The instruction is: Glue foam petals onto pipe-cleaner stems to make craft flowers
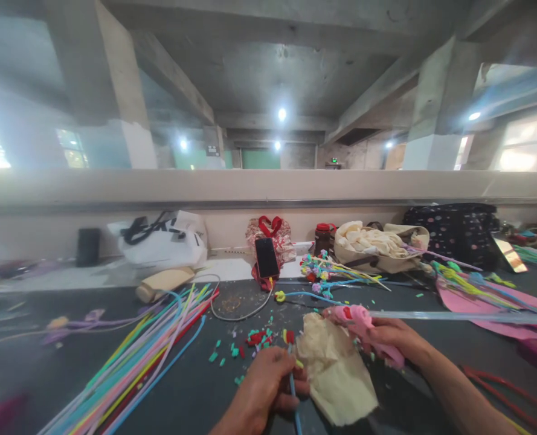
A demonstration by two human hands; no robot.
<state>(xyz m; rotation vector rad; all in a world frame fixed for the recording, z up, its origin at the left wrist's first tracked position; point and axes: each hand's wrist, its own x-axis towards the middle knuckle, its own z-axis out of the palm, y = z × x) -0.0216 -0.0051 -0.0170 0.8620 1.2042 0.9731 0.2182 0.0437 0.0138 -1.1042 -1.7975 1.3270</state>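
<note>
My left hand [275, 380] pinches an upright blue chenille stem [294, 393]. A small red-and-yellow piece [289, 336] shows at the stem's upper end; I cannot tell whether it is joined to it. In my right hand [397, 341] is a pink hot glue gun [354, 317], its nozzle end pointing left. A long clear glue stick [463, 315] runs rightward from the gun's back. Under the gun and between both hands lies a crumpled beige cloth or paper [340, 383]. Small cut pieces in red and green [259, 338] are scattered just beyond my left hand.
Long coloured chenille stems [145, 362] lie in a bundle at left. Behind stand a propped phone [267, 257] with a cable, a white bag [163, 241] and a cloth-filled basket [354, 254]. Finished-looking stems [325, 272] lie near the basket. Pink sheet [458, 302] is at right.
</note>
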